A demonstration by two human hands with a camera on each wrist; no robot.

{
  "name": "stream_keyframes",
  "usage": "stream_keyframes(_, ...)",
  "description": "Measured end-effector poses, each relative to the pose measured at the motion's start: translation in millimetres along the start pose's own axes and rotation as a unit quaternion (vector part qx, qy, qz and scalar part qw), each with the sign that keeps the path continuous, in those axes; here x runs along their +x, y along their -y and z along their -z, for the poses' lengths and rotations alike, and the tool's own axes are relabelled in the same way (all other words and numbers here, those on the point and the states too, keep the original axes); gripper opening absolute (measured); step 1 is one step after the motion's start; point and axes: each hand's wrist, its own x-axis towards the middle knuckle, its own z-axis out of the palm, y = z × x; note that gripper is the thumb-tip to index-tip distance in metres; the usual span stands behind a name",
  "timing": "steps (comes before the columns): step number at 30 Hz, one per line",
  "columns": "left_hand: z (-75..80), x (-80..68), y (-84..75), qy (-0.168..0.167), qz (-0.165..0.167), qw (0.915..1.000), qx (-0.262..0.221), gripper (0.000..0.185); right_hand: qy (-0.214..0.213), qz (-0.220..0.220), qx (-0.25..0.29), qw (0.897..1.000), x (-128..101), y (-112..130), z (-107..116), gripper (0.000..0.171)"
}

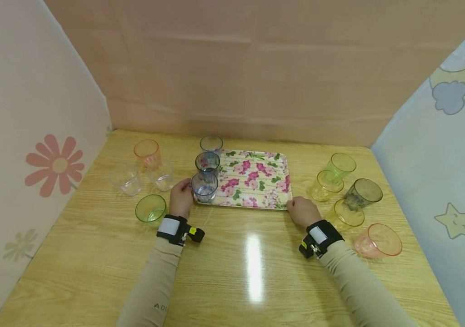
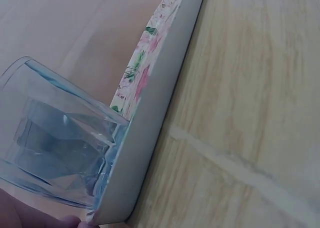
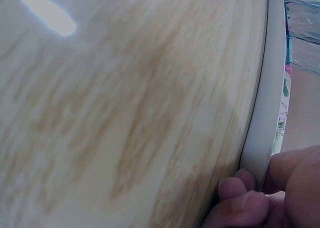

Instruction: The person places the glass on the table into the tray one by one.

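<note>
The wooden table (image 1: 236, 272) carries a floral tray (image 1: 257, 181) near its middle; every position below is given relative to that tray.

Status, judged from the layout: cups are being collected onto the tray, and the work appears to be at an early stage. Three blue cups stand in a row along the tray's left edge: the near blue cup (image 1: 204, 186) at the front-left corner, a second blue cup (image 1: 207, 162) behind it, and a third blue cup (image 1: 211, 145) at the far-left corner. The remaining floral surface holds nothing.

Remaining off the tray:
- Left of the tray: an orange cup (image 1: 147, 153), two clear cups (image 1: 126, 179), and a green cup (image 1: 151, 208).
- Right of the tray: a light green cup (image 1: 340, 166), two yellow cups (image 1: 326, 185), a dark grey cup (image 1: 363, 193), and a pink cup (image 1: 378, 240).

Hands:
- The left hand (image 1: 181, 198) rests at the tray's front-left corner, touching the near blue cup; whether the fingers are closed around it cannot be told.
- The right hand (image 1: 302, 210) is at the tray's front-right corner, fingers and thumb pinching the rim, as the right wrist view confirms.
</note>
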Motion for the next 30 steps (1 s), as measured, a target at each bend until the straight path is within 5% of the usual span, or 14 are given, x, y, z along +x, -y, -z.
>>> stream_keyframes(13, 2.7, -2.9, 3.8, 0.007, -0.032, 0.9972, 0.067, 0.035, 0.005, -0.006, 0.001, 1.000, 1.7, -1.5, -0.9, 0.042)
stream_keyframes(30, 2.6, -0.7, 7.2, 0.016, -0.025, 0.9975, 0.065, 0.034, 0.005, -0.006, 0.008, 1.000, 0.7, -1.3, -1.1, 0.043)
